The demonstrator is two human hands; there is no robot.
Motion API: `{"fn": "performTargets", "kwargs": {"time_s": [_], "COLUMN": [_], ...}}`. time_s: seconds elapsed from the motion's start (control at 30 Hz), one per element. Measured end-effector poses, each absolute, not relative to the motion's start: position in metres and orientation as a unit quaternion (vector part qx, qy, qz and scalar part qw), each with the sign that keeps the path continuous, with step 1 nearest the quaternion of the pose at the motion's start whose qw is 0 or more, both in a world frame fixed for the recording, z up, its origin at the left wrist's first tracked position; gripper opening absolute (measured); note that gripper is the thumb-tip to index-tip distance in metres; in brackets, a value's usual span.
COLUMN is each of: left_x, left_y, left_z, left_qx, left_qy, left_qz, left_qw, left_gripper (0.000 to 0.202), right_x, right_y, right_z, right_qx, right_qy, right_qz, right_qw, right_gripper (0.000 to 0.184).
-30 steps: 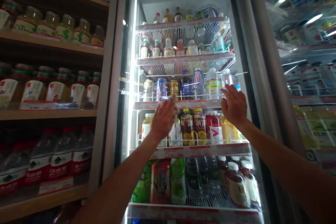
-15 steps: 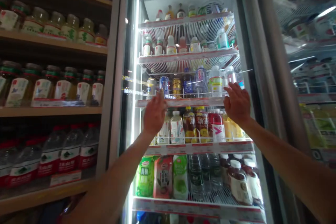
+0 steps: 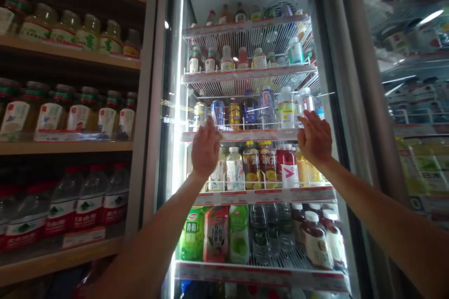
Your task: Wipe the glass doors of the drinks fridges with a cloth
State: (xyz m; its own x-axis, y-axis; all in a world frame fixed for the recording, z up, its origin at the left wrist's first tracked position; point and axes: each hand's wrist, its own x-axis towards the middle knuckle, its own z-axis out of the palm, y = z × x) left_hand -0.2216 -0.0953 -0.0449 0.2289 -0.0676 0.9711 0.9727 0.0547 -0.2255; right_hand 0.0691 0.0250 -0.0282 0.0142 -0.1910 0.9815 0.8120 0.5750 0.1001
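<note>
I face a lit drinks fridge with a glass door (image 3: 326, 32). My left hand (image 3: 205, 149) is raised flat against the glass, fingers stretched upward, in front of the shelf of cans (image 3: 224, 113). My right hand (image 3: 315, 138) also lies flat on the glass with fingers spread, near the door's right edge, over clear bottles (image 3: 286, 107) and a red bottle (image 3: 287, 166). Neither hand visibly holds anything.
Wire shelves inside the fridge carry several bottles and cans; green and pink cartons (image 3: 215, 233) stand lower down. Wooden shelves (image 3: 66, 147) on the left hold jars and large water bottles (image 3: 84, 201). Another glass-fronted fridge (image 3: 414, 103) stands at the right.
My left hand slid left and slightly up across the glass, from the middle bottles to the cans' left end. My right hand stayed almost in place.
</note>
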Motion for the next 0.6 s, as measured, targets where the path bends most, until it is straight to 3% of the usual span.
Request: {"fn": "performTargets", "kwargs": {"time_s": [0.13, 0.3, 0.43, 0.6], "left_x": [-0.229, -0.147, -0.132, -0.195], "left_y": [-0.094, -0.062, -0.059, -0.092], "left_z": [-0.028, -0.044, -0.047, -0.077], "left_qx": [-0.423, -0.621, -0.625, -0.579], "left_qy": [-0.467, -0.410, -0.425, -0.519], "left_qz": [-0.550, -0.389, -0.419, -0.395], "left_qw": [0.548, 0.543, 0.503, 0.488], "left_gripper": [0.050, 0.049, 0.056, 0.076], "right_x": [0.068, 0.045, -0.010, -0.063], "right_y": [0.027, 0.006, -0.025, -0.044], "right_z": [-0.029, -0.034, -0.044, -0.055], "right_qx": [-0.267, -0.210, -0.081, -0.167], "right_qy": [-0.586, -0.597, -0.702, -0.716], "right_qz": [-0.365, -0.327, -0.251, -0.267], "right_qw": [0.673, 0.702, 0.661, 0.623], "right_gripper": [0.037, 0.038, 0.044, 0.045]}}
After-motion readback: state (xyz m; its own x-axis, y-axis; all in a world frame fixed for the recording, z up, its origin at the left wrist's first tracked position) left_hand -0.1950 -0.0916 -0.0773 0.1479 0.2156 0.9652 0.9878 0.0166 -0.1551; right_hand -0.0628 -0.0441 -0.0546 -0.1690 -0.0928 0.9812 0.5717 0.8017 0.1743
